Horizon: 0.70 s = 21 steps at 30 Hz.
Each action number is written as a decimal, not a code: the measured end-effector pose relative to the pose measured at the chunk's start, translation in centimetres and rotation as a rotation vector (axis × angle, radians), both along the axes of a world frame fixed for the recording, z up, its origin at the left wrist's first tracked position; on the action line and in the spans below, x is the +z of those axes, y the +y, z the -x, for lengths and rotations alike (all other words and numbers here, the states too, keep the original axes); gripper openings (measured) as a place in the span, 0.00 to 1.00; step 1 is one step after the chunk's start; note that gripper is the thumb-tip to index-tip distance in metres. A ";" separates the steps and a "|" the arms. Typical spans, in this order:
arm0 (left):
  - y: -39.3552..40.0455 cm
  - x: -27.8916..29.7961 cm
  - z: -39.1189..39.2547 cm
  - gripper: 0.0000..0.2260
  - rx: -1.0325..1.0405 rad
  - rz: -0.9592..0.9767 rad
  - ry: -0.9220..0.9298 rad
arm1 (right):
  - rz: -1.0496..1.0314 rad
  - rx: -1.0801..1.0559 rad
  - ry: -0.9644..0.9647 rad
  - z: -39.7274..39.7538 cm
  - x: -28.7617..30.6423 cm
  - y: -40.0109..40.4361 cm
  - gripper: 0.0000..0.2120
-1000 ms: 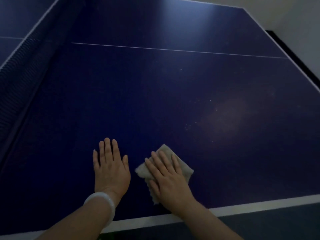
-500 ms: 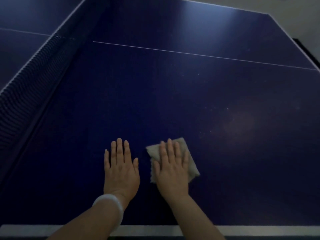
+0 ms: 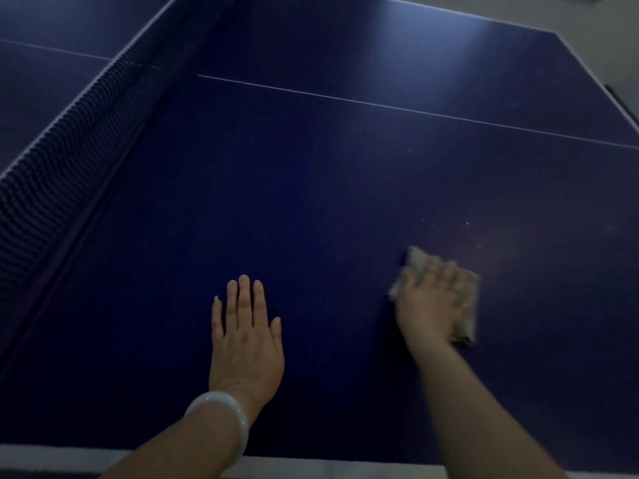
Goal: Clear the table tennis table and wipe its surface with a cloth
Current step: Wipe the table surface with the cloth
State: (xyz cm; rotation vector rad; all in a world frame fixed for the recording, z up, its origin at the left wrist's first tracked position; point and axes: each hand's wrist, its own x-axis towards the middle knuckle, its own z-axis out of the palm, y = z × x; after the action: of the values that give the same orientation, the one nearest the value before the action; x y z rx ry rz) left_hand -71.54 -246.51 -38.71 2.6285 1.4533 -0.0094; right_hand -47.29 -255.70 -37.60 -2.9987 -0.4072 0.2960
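The dark blue table tennis table (image 3: 311, 202) fills the view. A beige cloth (image 3: 465, 288) lies flat on it at the lower right. My right hand (image 3: 427, 305) presses down on the cloth with its fingers spread over it; hand and cloth are blurred by motion. My left hand (image 3: 245, 337) rests flat on the bare table to the left of the cloth, fingers straight, with a white bangle on the wrist. A faint dusty patch (image 3: 511, 243) with pale specks shows just beyond the cloth.
The net (image 3: 69, 140) runs diagonally along the left side, with the other half of the table beyond it. A thin white centre line (image 3: 415, 110) crosses the surface. The white near edge (image 3: 311, 466) lies at the bottom; a pale floor shows at the top right.
My right hand has slid the cloth to the right, away from my left hand and toward the dusty patch. The left hand has stayed flat in about the same place.
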 end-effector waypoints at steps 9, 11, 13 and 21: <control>-0.1 0.2 0.0 0.28 0.009 -0.001 -0.001 | 0.006 0.863 -0.130 1.9 -0.7 2.8 0.28; 0.0 0.3 -0.1 0.29 0.013 0.017 0.001 | 0.051 0.617 -0.168 -3.3 -0.5 -1.0 0.28; 0.1 0.4 0.0 0.30 0.012 0.026 0.008 | -0.035 0.215 -0.132 -6.8 -0.1 -5.0 0.27; -0.1 0.1 -0.1 0.28 0.011 -0.002 0.012 | -0.041 0.215 -0.100 5.3 -0.7 0.9 0.28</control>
State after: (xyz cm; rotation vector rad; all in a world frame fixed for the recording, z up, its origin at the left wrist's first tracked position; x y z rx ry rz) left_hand -71.49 -246.59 -38.56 2.6269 1.4720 -0.0230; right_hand -52.60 -254.84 -38.34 -2.9405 -0.7381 0.1527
